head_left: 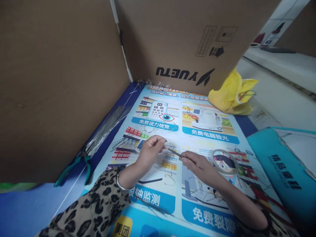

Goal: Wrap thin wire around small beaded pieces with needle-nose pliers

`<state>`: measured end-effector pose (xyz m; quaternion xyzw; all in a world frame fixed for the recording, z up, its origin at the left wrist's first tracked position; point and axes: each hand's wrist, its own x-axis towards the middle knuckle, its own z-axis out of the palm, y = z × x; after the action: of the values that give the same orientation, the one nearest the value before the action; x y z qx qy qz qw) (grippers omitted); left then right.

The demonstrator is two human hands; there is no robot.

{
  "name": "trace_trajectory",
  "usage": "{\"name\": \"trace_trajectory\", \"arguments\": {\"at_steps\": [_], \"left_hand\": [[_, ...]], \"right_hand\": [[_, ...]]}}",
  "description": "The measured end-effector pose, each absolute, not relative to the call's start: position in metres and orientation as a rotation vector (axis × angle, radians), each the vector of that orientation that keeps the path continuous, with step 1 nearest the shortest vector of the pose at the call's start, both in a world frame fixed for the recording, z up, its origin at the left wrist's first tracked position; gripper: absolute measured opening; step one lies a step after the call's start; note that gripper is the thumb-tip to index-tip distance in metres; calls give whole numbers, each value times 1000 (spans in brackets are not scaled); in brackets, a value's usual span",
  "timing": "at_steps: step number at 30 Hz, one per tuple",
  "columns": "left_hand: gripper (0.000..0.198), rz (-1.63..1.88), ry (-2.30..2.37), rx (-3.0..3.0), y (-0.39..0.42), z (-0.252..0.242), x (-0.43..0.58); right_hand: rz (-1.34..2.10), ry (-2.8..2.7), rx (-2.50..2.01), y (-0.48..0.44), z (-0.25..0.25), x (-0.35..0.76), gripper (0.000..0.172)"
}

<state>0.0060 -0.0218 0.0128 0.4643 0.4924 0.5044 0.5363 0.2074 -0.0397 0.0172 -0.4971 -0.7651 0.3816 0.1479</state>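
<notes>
My left hand [153,148] is closed, thumb and forefinger pinched on what looks like a thin wire, faint at the fingertips. In my right hand [198,166] is a slim dark metal rod-like tool [174,152], whose tip points at the left fingertips. I cannot tell what kind of tool it is, or whether its tip touches the wire. Below both hands lie thin bent wire pieces [169,179] on a printed poster [179,204]. Beside the right wrist is a roll of clear tape [225,162].
Cardboard walls [61,82] rise at the left and back. Teal-handled pliers [74,168] lie at the left beside a bundle of straight wires [106,130]. Twisted wire pieces [153,83] sit at the back. A yellow bag [228,95] and a teal box [278,158] stand at the right.
</notes>
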Motion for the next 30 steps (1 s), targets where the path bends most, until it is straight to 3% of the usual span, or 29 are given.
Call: {"name": "trace_trajectory", "arguments": {"at_steps": [15, 30], "left_hand": [[20, 1066, 1194, 1273, -27, 8, 8], [23, 1024, 1029, 960, -34, 13, 16]], "right_hand": [[1058, -2088, -1482, -43, 20, 204, 33], [977, -2000, -1461, -44, 6, 204, 33]]}}
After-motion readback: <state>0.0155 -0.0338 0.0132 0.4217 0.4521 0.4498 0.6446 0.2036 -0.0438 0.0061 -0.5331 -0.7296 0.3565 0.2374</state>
